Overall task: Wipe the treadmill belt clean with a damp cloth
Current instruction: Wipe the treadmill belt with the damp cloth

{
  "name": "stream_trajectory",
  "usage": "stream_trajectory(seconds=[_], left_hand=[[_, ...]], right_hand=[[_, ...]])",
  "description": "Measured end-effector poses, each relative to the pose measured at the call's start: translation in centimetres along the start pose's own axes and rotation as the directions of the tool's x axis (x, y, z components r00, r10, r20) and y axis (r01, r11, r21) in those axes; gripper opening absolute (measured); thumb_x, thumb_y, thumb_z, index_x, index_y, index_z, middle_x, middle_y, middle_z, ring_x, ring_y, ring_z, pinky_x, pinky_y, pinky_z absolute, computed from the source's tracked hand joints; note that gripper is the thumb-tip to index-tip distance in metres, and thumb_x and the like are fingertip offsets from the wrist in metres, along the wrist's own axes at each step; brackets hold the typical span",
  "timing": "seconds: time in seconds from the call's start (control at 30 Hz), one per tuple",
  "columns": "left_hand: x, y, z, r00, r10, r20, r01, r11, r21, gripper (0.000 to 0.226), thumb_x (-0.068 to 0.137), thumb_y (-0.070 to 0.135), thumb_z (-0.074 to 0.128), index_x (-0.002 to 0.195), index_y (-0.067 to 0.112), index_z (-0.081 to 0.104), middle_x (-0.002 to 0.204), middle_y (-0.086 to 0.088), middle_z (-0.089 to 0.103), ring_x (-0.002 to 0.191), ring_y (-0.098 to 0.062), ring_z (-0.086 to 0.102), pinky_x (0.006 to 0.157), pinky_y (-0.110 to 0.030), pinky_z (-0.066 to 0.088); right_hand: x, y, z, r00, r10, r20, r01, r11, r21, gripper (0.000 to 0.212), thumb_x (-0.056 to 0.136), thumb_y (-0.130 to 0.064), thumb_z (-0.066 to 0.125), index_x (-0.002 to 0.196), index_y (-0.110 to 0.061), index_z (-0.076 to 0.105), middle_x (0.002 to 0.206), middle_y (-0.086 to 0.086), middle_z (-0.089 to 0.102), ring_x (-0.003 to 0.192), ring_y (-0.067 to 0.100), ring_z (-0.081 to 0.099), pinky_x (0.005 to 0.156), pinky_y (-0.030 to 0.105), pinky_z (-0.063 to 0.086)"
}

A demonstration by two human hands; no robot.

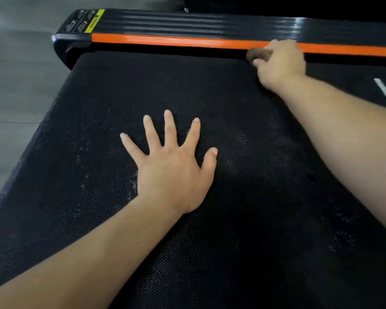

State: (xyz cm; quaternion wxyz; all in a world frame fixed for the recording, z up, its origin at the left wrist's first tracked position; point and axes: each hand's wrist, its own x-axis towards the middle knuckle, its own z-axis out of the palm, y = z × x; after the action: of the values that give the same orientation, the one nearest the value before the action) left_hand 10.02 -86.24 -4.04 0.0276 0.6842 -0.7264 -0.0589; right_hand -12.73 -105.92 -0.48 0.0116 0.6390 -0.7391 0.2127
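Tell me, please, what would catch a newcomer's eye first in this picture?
The bright orange stripe along the treadmill's far side rail stands out against all the black. Next comes the left hand, spread flat with fingers splayed on the middle of the dusty belt. At the far edge, the right hand grips a small brown cloth beside that stripe.

bare left hand (174,175), right hand (279,63), forearms (87,253)

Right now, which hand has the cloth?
The right hand, by the orange stripe, grips the brown cloth; the left hand lies flat, empty, on the belt.
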Motion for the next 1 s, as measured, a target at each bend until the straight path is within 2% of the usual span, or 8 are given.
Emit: stream_trajectory(seconds=[0.07, 0.2, 0.37, 0.53, 0.7, 0.83, 0.97, 1.0], left_hand=[[0.0, 0.0, 0.1, 1.0, 0.0, -0.017, 0.0, 1.0, -0.002, 0.072, 0.096, 0.074, 0.004, 0.161, 0.045, -0.005, 0.172, -0.009, -0.01, 0.155, -0.044, -0.018, 0.113, -0.079, -0.009], [0.0, 0.0, 0.2, 1.0, 0.001, -0.014, -0.001, 1.0, 0.015, 0.073, 0.094, 0.074, 0.0, 0.16, 0.044, -0.007, 0.172, -0.01, -0.01, 0.155, -0.045, -0.017, 0.113, -0.079, -0.006], [0.0, 0.0, 0.2, 1.0, 0.0, -0.016, 0.0, 1.0, 0.012, 0.073, 0.094, 0.074, 0.0, 0.161, 0.044, -0.006, 0.172, -0.01, -0.009, 0.155, -0.045, -0.017, 0.114, -0.079, -0.006], [0.0, 0.0, 0.2, 1.0, -0.005, -0.005, 0.005, 1.0, 0.023, 0.074, 0.093, 0.075, -0.002, 0.16, 0.044, -0.007, 0.172, -0.009, -0.01, 0.155, -0.045, -0.017, 0.114, -0.079, -0.006], [0.0, 0.1, 0.0, 1.0, -0.013, 0.006, 0.013, 1.0, 0.024, 0.072, 0.095, 0.075, 0.002, 0.16, 0.045, -0.007, 0.172, -0.008, -0.011, 0.155, -0.043, -0.018, 0.115, -0.078, -0.008], [0.1, 0.1, 0.0, 1.0, -0.018, 0.021, 0.017, 1.0, 0.024, 0.074, 0.093, 0.076, 0.0, 0.16, 0.046, -0.007, 0.172, -0.008, -0.011, 0.155, -0.043, -0.018, 0.115, -0.077, -0.009], [0.1, 0.0, 0.1, 1.0, -0.021, 0.015, 0.021, 1.0, 0.011, 0.074, 0.094, 0.077, 0.004, 0.161, 0.046, -0.003, 0.173, -0.007, -0.009, 0.156, -0.041, -0.016, 0.115, -0.077, -0.01], [0.1, 0.0, 0.0, 1.0, -0.023, 0.013, 0.023, 1.0, 0.007, 0.074, 0.094, 0.077, 0.004, 0.161, 0.046, -0.002, 0.173, -0.007, -0.008, 0.156, -0.041, -0.016, 0.115, -0.076, -0.01]], right_hand=[[0.1, 0.4, 0.4, 0.999, 0.036, -0.031, -0.036, 0.999, 0.001, 0.027, 0.092, -0.038, 0.065, 0.109, -0.019, 0.074, 0.113, 0.012, 0.067, 0.107, 0.035, 0.063, 0.089, 0.036, 0.05], [-3.0, 0.3, 0.4, 0.958, -0.264, 0.11, 0.244, 0.955, 0.166, 0.02, 0.092, -0.038, 0.065, 0.102, -0.024, 0.075, 0.098, 0.005, 0.06, 0.094, 0.026, 0.057, 0.081, 0.033, 0.042], [-0.2, 2.4, -0.2, 0.995, 0.085, -0.048, -0.081, 0.993, 0.081, 0.019, 0.091, -0.036, 0.067, 0.098, -0.02, 0.073, 0.099, 0.004, 0.066, 0.104, 0.031, 0.064, 0.081, 0.028, 0.043], [-5.4, 2.9, -1.5, 0.936, -0.331, 0.117, 0.304, 0.931, 0.201, 0.025, 0.093, -0.032, 0.068, 0.118, -0.029, 0.074, 0.102, 0.004, 0.054, 0.093, 0.019, 0.049, 0.084, 0.029, 0.037], [-3.8, 4.9, -2.1, 1.0, -0.014, -0.018, 0.016, 0.993, 0.116, 0.027, 0.091, -0.036, 0.068, 0.116, -0.026, 0.075, 0.107, 0.008, 0.065, 0.103, 0.031, 0.062, 0.089, 0.03, 0.046], [-10.1, 4.1, -2.8, 0.923, -0.37, 0.104, 0.344, 0.916, 0.209, 0.03, 0.092, -0.03, 0.07, 0.121, -0.032, 0.073, 0.099, 0.004, 0.054, 0.094, 0.019, 0.052, 0.083, 0.027, 0.038], [-8.1, 5.6, -3.3, 1.0, -0.011, 0.007, 0.01, 0.992, 0.127, 0.031, 0.09, -0.041, 0.062, 0.117, -0.029, 0.074, 0.103, 0.01, 0.059, 0.101, 0.032, 0.06, 0.084, 0.03, 0.045], [-9.0, 4.8, -2.9, 1.0, -0.013, -0.024, 0.015, 0.994, 0.106, 0.037, 0.088, -0.045, 0.059, 0.118, -0.03, 0.073, 0.103, 0.011, 0.06, 0.1, 0.035, 0.06, 0.084, 0.033, 0.048]])
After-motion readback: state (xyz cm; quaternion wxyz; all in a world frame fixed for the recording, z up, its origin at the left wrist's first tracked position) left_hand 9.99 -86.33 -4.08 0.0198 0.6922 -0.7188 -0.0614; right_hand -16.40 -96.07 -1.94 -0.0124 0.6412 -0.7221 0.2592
